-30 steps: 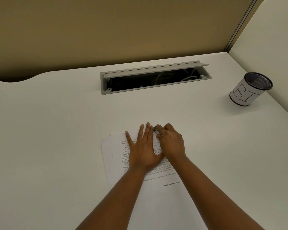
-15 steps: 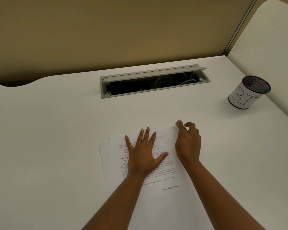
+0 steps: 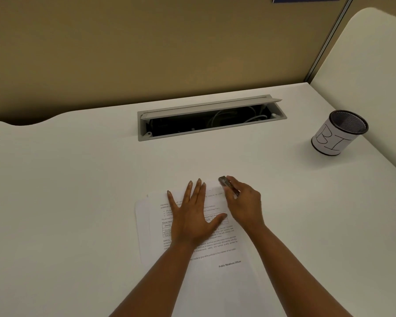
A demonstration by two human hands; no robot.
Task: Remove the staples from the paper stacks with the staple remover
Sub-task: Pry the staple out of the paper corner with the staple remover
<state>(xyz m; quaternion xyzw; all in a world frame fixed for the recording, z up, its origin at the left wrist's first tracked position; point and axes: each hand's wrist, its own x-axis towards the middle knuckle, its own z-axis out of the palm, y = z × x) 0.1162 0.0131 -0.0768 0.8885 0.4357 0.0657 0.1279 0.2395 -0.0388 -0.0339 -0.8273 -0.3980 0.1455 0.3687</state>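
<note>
Pinched in the right hand (image 3: 244,203), the staple remover (image 3: 227,185) points its dark metal tip at the far right corner of the paper stack (image 3: 206,255); the grip is fingers curled round the tool's body, with the tip sticking out past them. Flat and spread, the left hand (image 3: 192,216) presses on the upper middle of the top sheet, fingers straight, thumb out toward the right hand. That stack lies on the desk (image 3: 78,191) close to the person, with a second sheet edge peeking out along its left side.

Judging from this, the tool is about to work at the corner. If the tip digs in at a steep angle it could tear the paper rather than lift the staple. The left hand sits well back from the corner, so the sheets there could lift or buckle under a pull. A freed staple could spring away across the desk, well short of the mesh cup (image 3: 340,136) marked "BI" at the far right.

No staple can be made out: the corner is pale, blurred and partly behind the right hand. Whether the tool's tip touches the paper is unclear. The stack's near edge blends into the desk.
</note>
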